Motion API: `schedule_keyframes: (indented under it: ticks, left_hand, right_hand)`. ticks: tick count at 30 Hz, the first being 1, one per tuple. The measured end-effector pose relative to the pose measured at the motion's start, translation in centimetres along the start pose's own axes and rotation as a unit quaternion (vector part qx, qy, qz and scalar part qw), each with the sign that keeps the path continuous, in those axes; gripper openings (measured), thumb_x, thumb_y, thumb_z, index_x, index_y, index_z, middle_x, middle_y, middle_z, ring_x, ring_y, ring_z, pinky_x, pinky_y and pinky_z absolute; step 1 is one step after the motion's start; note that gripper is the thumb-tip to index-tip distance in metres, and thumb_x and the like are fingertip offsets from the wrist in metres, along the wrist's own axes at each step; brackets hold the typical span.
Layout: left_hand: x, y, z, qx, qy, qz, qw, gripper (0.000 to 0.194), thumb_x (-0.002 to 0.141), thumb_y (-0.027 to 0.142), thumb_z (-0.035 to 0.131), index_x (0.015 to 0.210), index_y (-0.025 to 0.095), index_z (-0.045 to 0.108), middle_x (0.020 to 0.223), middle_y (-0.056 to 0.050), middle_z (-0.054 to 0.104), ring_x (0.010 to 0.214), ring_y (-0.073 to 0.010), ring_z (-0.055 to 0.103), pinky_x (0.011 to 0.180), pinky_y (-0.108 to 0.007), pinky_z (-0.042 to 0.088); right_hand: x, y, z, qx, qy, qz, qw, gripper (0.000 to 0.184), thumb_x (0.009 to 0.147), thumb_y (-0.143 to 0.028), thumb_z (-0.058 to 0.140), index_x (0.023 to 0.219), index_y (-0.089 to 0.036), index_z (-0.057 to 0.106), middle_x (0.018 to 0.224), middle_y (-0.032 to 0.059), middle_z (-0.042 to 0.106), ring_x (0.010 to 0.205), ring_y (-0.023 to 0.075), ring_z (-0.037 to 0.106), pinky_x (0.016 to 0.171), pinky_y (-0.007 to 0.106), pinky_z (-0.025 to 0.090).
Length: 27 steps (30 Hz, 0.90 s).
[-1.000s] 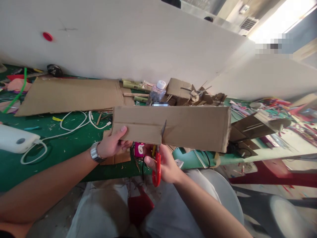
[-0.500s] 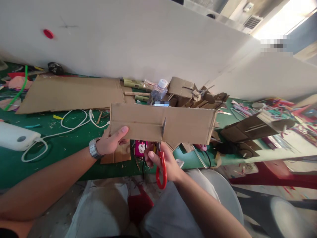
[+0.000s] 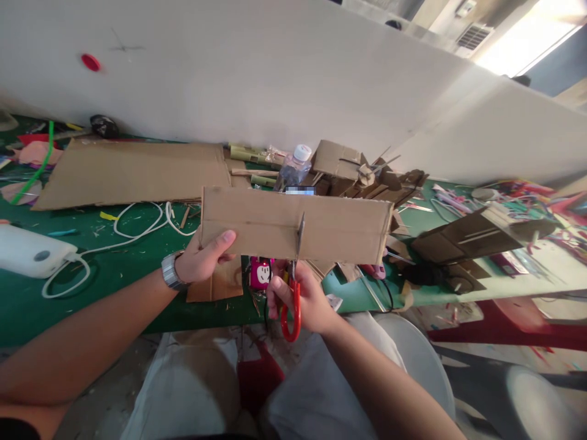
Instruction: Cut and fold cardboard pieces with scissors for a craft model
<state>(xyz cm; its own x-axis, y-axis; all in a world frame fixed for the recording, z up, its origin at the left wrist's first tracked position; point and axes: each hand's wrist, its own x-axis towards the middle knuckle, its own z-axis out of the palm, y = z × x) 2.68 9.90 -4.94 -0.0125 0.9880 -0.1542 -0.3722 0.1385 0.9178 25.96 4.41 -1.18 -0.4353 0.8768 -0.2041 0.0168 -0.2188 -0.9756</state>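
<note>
A long strip of cardboard (image 3: 257, 217) is held up over the front of the green table. My left hand (image 3: 204, 260) grips its lower left corner, thumb on the near face and the other fingers mostly behind. In my right hand (image 3: 305, 296) is a pair of red-handled scissors (image 3: 296, 305), pointing away from me. One blade lies across the near face of the strip, about midway along its lower edge; the other blade is hidden behind the cardboard.
Behind the strip stand a plastic bottle (image 3: 296, 168) and cardboard constructions (image 3: 339, 162). A large cardboard sheet (image 3: 137, 168) lies at left, near a white power bank (image 3: 32, 250) with its cable. A purple socket block (image 3: 260, 274) sits below the strip. Another cardboard piece (image 3: 463, 235) stands at right.
The cardboard strip has shifted slightly left and up. The scissors' handles have swung a little to the left and risen slightly, with the blade still across the strip.
</note>
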Motion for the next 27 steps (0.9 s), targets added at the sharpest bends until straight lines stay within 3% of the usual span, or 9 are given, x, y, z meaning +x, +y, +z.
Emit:
schedule_keyframes:
  ticks: [5,8,13,17,20,22,25,27]
  left_hand:
    - [0.1,0.0,-0.2,-0.004,0.019,-0.01,1.0,0.076,0.057,0.058,0.102,0.12,0.03,0.072,0.104,0.0,0.082,0.078,-0.0191,0.08,0.056,-0.023,0.065]
    - [0.2,-0.3,-0.3,0.005,0.004,0.004,1.0,0.066,0.062,0.059,0.099,0.114,0.026,0.073,0.092,0.0,0.08,0.069,-0.0165,0.077,0.054,-0.023,0.063]
    - [0.2,0.6,-0.1,0.034,-0.13,0.063,0.989,0.053,0.073,0.066,0.092,0.074,0.019,0.066,0.058,0.003,0.065,0.051,-0.0123,0.067,0.051,-0.022,0.058]
    - [0.0,1.5,0.6,0.021,-0.19,0.089,0.978,0.052,0.08,0.068,0.087,0.074,0.02,0.068,0.051,0.002,0.062,0.046,-0.0138,0.063,0.048,-0.025,0.055]
    - [-0.2,1.4,1.1,0.004,-0.176,0.086,0.981,0.053,0.078,0.069,0.087,0.071,0.02,0.068,0.05,0.002,0.061,0.045,-0.014,0.06,0.054,-0.03,0.059]
    - [0.0,1.3,1.2,-0.011,-0.152,0.092,0.984,0.057,0.079,0.071,0.086,0.064,0.021,0.063,0.048,0.002,0.057,0.043,-0.0133,0.056,0.055,-0.032,0.057]
    - [0.7,1.2,0.9,-0.037,-0.091,0.186,0.978,0.06,0.085,0.073,0.079,0.06,0.022,0.06,0.054,0.001,0.055,0.048,-0.0134,0.054,0.051,-0.03,0.047]
    - [1.3,1.1,0.2,-0.012,-0.055,0.257,0.965,0.056,0.084,0.074,0.078,0.065,0.024,0.065,0.06,0.0,0.059,0.054,-0.0142,0.054,0.052,-0.029,0.044]
  right_hand:
    - [0.0,0.2,0.1,0.017,-0.006,-0.003,1.0,0.058,0.088,-0.075,0.075,0.093,-0.025,0.046,0.063,-0.0049,0.066,0.047,0.0139,0.064,0.046,0.025,0.052]
    - [-0.2,0.1,0.1,0.012,-0.003,-0.009,1.0,0.058,0.09,-0.077,0.072,0.097,-0.025,0.046,0.061,-0.0056,0.064,0.046,0.0144,0.063,0.045,0.025,0.052]
    - [-0.9,-0.5,-0.1,-0.041,0.029,-0.032,0.998,0.054,0.094,-0.074,0.07,0.105,-0.023,0.054,0.065,-0.0063,0.056,0.047,0.012,0.055,0.044,0.024,0.044]
    - [-1.5,-0.6,-0.4,-0.114,0.056,-0.082,0.989,0.051,0.095,-0.072,0.07,0.103,-0.023,0.058,0.078,-0.0016,0.056,0.061,0.0131,0.052,0.054,0.027,0.045]
    - [-1.9,-0.4,-0.3,-0.115,0.045,-0.105,0.987,0.053,0.097,-0.076,0.063,0.1,-0.024,0.054,0.084,0.0001,0.054,0.07,0.0152,0.049,0.061,0.029,0.045]
    - [-2.3,-0.3,-0.2,-0.105,0.022,-0.107,0.988,0.054,0.098,-0.078,0.06,0.109,-0.025,0.054,0.085,0.0001,0.053,0.073,0.0165,0.048,0.063,0.03,0.043]
    - [-2.8,0.1,0.2,-0.111,-0.022,-0.095,0.989,0.061,0.098,-0.079,0.058,0.125,-0.024,0.053,0.086,-0.0002,0.054,0.073,0.0167,0.047,0.065,0.03,0.04]
    - [-3.0,0.5,0.3,-0.11,-0.034,-0.092,0.989,0.063,0.097,-0.08,0.058,0.126,-0.024,0.054,0.086,-0.0002,0.055,0.072,0.0163,0.046,0.064,0.03,0.039]
